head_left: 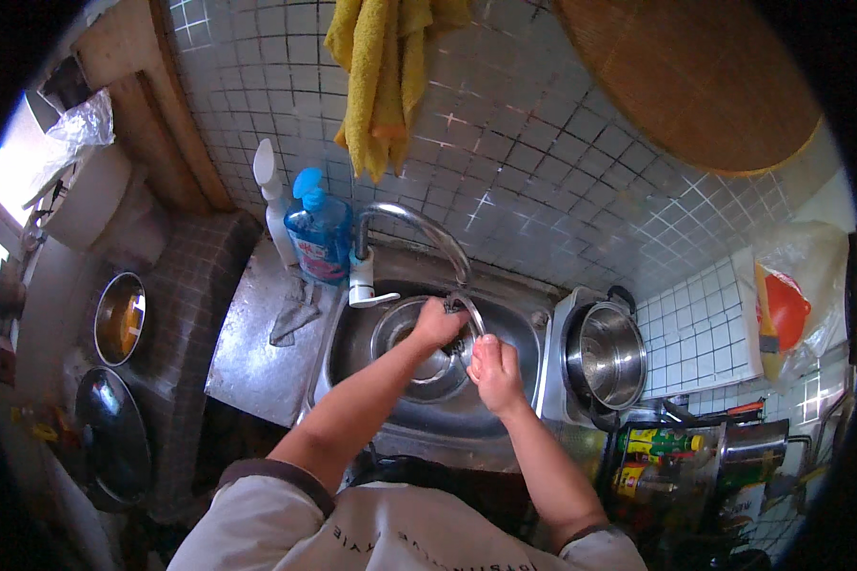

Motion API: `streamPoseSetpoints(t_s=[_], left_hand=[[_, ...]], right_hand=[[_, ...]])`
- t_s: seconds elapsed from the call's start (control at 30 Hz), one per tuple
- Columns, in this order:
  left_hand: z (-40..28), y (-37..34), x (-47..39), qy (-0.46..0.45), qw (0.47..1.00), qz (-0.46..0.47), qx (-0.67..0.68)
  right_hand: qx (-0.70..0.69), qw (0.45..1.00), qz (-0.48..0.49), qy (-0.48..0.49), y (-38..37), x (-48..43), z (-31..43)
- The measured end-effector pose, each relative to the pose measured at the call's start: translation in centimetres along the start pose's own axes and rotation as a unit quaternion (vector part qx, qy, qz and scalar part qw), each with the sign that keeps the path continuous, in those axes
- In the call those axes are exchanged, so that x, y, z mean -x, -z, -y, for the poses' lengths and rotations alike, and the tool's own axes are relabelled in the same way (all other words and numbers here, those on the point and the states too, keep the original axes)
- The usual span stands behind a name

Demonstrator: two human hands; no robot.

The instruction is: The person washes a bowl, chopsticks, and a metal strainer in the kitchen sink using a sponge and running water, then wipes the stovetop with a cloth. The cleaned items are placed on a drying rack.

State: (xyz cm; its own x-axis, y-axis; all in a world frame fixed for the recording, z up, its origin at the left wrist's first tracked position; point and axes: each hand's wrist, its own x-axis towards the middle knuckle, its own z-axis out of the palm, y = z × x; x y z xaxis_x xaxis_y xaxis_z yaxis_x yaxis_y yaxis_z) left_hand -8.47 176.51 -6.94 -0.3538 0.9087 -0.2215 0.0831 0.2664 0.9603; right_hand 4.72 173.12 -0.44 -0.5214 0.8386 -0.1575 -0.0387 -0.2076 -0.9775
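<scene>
Under the curved chrome faucet (421, 218), my right hand (496, 367) grips the rim of a round steel dish or lid (475, 314), tilted on its edge over the sink (496, 421). My left hand (441, 322) is bent against its inner side, with a dark, mesh-like scouring pad (454, 305) at the fingers; its fingertips are partly hidden. Below both hands, a wide steel basin (386, 342) lies in the sink. Whether water runs from the spout cannot be told.
Left of the faucet stand a blue soap bottle (319, 239) and a white spray bottle (277, 221), with a grey rag (294, 321) on the steel drainboard. Steel pots (607, 357) sit right of the sink. Yellow towels (382, 86) hang above. A pot lid (114, 435) lies far left.
</scene>
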Motion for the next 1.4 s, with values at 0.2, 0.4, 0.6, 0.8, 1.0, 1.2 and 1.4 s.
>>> streamPoseSetpoints(t_s=[0.2, 0.4, 0.6, 0.8, 1.0, 1.2, 1.4], left_hand=[[3.5, -4.0, 4.2, 0.286, 0.877, 0.083, 0.376], [4.5, -2.1, 3.4, 0.056, 0.982, -0.051, -0.172], [0.3, -0.8, 2.1, -0.235, 0.872, 0.093, -0.419], [-0.8, 0.4, 0.9, -0.200, 0.945, -0.048, -0.256], [4.7, -4.3, 3.2, 0.270, 0.828, 0.168, 0.463], [2.6, -3.4, 2.6, 0.257, 0.937, -0.030, 0.234], [-1.6, 0.0, 1.4, -0.281, 0.872, 0.030, -0.399]], right_hand=[[-0.018, 0.997, 0.032, 0.065, 1.5, 1.7, -2.7], [0.062, 0.990, -0.025, -0.127, 3.3, 0.2, -0.7], [0.181, 0.974, -0.051, -0.124, 4.4, -1.2, -6.0], [0.112, 0.992, -0.021, 0.060, 2.3, -0.1, -2.3], [0.035, 0.985, 0.003, 0.167, 0.7, 1.0, -1.9], [-0.077, 0.991, -0.032, 0.104, 2.5, 1.1, -3.7], [-0.081, 0.994, -0.053, -0.057, 2.4, 1.9, -4.7]])
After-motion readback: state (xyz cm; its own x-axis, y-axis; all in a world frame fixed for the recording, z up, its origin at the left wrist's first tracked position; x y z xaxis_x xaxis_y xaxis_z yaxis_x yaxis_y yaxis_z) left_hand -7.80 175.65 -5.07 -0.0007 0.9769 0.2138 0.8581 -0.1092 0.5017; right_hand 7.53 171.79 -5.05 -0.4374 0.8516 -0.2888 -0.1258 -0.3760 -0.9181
